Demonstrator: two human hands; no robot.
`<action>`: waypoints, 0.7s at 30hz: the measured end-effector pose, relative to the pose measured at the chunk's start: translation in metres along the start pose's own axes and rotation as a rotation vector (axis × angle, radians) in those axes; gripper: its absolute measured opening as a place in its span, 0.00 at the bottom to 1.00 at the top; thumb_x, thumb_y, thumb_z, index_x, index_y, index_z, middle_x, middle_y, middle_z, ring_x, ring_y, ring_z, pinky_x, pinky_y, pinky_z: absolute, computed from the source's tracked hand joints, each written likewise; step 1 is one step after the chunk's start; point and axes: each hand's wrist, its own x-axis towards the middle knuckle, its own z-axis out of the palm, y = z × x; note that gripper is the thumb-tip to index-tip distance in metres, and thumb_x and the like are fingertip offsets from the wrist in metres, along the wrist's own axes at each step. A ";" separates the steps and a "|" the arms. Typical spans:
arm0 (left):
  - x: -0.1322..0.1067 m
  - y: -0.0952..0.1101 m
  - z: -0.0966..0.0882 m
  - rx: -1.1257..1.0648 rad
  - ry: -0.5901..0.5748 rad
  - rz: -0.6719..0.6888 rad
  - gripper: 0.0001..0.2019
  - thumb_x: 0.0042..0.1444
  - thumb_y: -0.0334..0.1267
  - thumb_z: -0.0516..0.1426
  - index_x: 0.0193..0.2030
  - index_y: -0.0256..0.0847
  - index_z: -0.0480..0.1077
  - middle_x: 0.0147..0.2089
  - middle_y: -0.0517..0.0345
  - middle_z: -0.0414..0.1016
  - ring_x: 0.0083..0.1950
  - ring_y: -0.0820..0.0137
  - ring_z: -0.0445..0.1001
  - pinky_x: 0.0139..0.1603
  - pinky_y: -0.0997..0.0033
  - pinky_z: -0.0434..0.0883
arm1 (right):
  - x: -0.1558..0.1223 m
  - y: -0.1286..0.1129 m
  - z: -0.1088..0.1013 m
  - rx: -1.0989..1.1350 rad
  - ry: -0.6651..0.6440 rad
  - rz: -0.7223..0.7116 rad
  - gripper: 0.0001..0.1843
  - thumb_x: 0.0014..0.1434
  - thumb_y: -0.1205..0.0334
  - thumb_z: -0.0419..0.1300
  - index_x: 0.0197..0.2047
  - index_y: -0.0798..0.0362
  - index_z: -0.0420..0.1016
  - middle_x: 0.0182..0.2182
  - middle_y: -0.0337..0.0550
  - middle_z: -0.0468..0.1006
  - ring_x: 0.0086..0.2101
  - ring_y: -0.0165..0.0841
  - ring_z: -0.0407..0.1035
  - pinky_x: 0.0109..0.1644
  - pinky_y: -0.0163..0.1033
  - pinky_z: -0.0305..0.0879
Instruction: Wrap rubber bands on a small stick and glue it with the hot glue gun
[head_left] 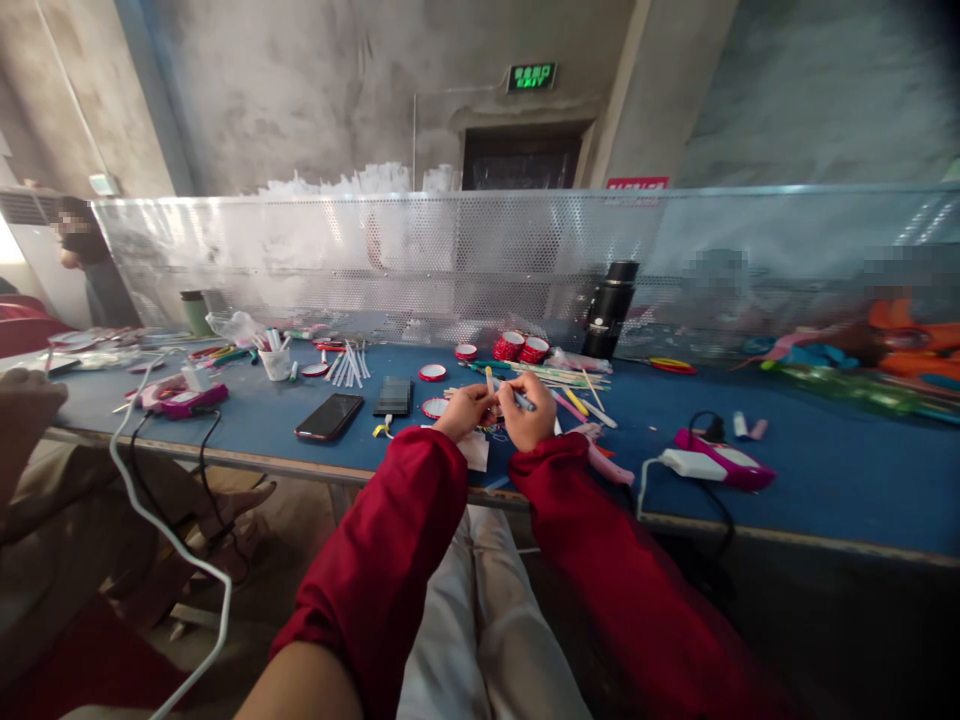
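Both my hands meet over the near edge of a blue-topped table (pixel 825 470), arms in red sleeves. My left hand (pixel 466 410) is closed around a thin white stick (pixel 490 379) that points upward. My right hand (pixel 529 410) is closed in a pinch on a small blue-grey stick (pixel 523 402) that pokes out to the right. The two hands touch each other. Under them lie a white scrap of paper (pixel 475 450), loose coloured sticks (pixel 581 402) and a round red-rimmed lid (pixel 435 407).
A black phone (pixel 328 416) and a dark card (pixel 394 396) lie left of my hands. A pink-and-white glue gun (pixel 716 464) with cable rests at right, another (pixel 184 398) at left. Red tape rolls (pixel 520 348) and a black flask (pixel 612 310) stand by a perforated metal screen (pixel 480 255). A person stands at far left.
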 end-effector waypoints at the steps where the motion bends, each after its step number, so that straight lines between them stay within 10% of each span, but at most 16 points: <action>1: 0.000 0.000 0.000 0.003 0.002 -0.004 0.17 0.54 0.48 0.65 0.30 0.37 0.67 0.22 0.64 0.67 0.21 0.78 0.65 0.25 0.78 0.62 | 0.000 0.000 0.000 0.004 0.002 0.006 0.08 0.61 0.58 0.58 0.29 0.47 0.68 0.25 0.40 0.76 0.28 0.36 0.70 0.34 0.41 0.63; 21: 0.002 -0.003 -0.001 0.004 -0.003 0.002 0.17 0.55 0.47 0.65 0.29 0.37 0.66 0.23 0.63 0.68 0.22 0.78 0.66 0.24 0.78 0.63 | -0.001 0.001 0.000 0.016 0.024 0.016 0.09 0.62 0.57 0.58 0.30 0.47 0.68 0.25 0.39 0.76 0.27 0.36 0.69 0.34 0.40 0.63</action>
